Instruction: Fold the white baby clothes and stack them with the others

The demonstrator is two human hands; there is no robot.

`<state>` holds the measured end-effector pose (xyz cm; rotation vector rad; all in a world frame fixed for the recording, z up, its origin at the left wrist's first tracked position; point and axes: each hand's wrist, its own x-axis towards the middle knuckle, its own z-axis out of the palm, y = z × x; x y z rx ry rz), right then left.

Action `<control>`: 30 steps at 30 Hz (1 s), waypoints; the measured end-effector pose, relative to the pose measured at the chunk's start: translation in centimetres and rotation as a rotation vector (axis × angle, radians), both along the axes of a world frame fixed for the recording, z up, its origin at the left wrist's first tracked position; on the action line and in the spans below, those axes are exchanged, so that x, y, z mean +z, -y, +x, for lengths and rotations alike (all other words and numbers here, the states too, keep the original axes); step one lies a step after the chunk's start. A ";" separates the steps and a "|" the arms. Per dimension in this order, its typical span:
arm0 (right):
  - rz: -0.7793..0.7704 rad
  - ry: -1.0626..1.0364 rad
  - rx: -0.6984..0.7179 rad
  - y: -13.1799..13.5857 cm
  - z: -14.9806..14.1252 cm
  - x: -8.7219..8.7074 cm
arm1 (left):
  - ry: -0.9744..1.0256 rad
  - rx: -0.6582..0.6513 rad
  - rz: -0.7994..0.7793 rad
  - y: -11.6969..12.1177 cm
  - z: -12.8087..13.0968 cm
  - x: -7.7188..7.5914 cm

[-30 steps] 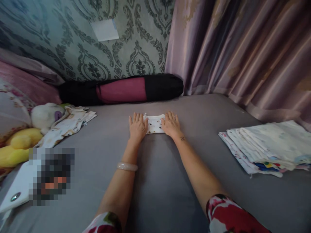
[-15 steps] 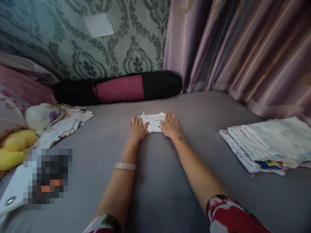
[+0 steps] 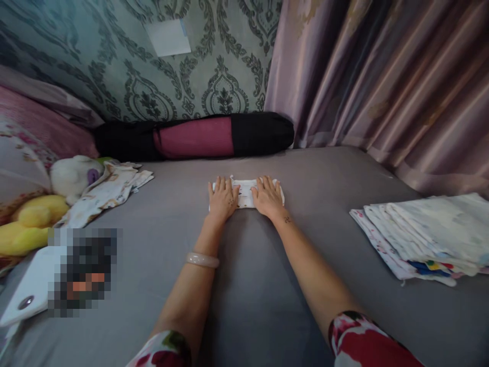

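Note:
A small folded white garment point(image 3: 245, 195) with a dark speckled print lies flat on the grey bed sheet point(image 3: 244, 265). My left hand point(image 3: 224, 198) rests palm down over its left part, fingers stretched out. On its right part lies my right hand point(image 3: 269, 195), also flat with the fingers extended. Between the two thumbs the middle of the cloth shows; both ends are mostly covered by my hands. Neither hand grips it.
A stack of folded clothes point(image 3: 428, 234) sits at the right. On the left are a printed cloth point(image 3: 103, 191), a white plush toy point(image 3: 71, 176), a yellow plush point(image 3: 34, 221) and a white object point(image 3: 36, 285). A black and pink long bag point(image 3: 194, 137) lies along the wall.
My hands have shifted slightly inward on the garment, the left one covering more of it. The whole view has moved a little, so things appear farther right.

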<state>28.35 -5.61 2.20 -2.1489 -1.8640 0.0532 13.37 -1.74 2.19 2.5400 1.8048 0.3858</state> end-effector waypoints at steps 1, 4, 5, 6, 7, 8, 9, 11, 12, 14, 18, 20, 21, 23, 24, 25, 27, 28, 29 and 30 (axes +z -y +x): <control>-0.001 -0.013 0.022 0.1 -0.4 0.1 | 0.004 -0.026 0.020 0.2 0.3 0.1; -0.027 -0.040 0.041 0.4 -1.3 -0.3 | -0.003 -0.096 -0.034 0.8 1.0 -0.2; -0.032 -0.038 0.037 0.5 -1.5 -0.5 | -0.006 -0.107 -0.076 0.9 1.1 -0.4; -0.033 -0.031 0.032 0.6 -1.6 -0.7 | -0.009 -0.113 -0.117 0.9 1.1 -0.6; -0.030 -0.023 0.027 0.7 -1.7 -0.9 | -0.008 -0.114 -0.146 1.0 1.2 -0.8; -0.027 -0.016 0.023 0.7 -1.7 -1.1 | -0.006 -0.112 -0.163 0.9 1.2 -0.9; -0.026 -0.012 0.020 0.7 -1.7 -1.2 | -0.003 -0.109 -0.170 0.9 1.1 -1.0; -0.027 -0.009 0.019 0.7 -1.7 -1.3 | 0.000 -0.102 -0.171 0.8 1.1 -1.1; -0.029 -0.008 0.019 0.6 -1.6 -1.3 | 0.001 -0.099 -0.174 0.8 1.1 -1.1; -0.038 -0.010 0.021 0.5 -1.6 -1.3 | 0.005 -0.094 -0.185 0.7 1.1 -1.1; -0.059 -0.022 0.024 0.4 -1.4 -1.0 | 0.038 -0.105 -0.215 0.2 1.0 -1.0; -0.061 -0.035 0.023 0.4 -1.5 -0.8 | 0.093 -0.114 -0.195 -0.3 0.7 -0.8; -0.058 -0.042 0.026 0.4 -1.6 -0.7 | 0.135 -0.120 -0.167 -0.6 0.4 -0.7; -0.044 -0.052 0.050 0.4 -2.1 -0.4 | 0.222 -0.123 -0.100 -1.2 -0.4 -0.4; -0.040 -0.056 0.073 0.3 -2.4 -0.3 | 0.253 -0.112 -0.072 -1.5 -0.8 -0.3; -0.041 -0.059 0.101 0.1 -2.8 -0.2 | 0.267 -0.086 -0.055 -1.6 -1.3 -0.2; -0.050 -0.059 0.161 -0.3 -3.6 0.1 | 0.256 0.008 -0.048 -1.7 -2.3 -0.1; -0.054 -0.055 0.186 -0.5 -4.0 0.1 | 0.245 0.060 -0.050 -1.7 -2.8 -0.1; -0.056 -0.047 0.206 -0.8 -4.3 0.2 | 0.240 0.109 -0.052 -1.6 -3.1 -0.1; -0.054 -0.039 0.222 -1.0 -4.7 0.1 | 0.241 0.147 -0.056 -1.5 -3.4 -0.2</control>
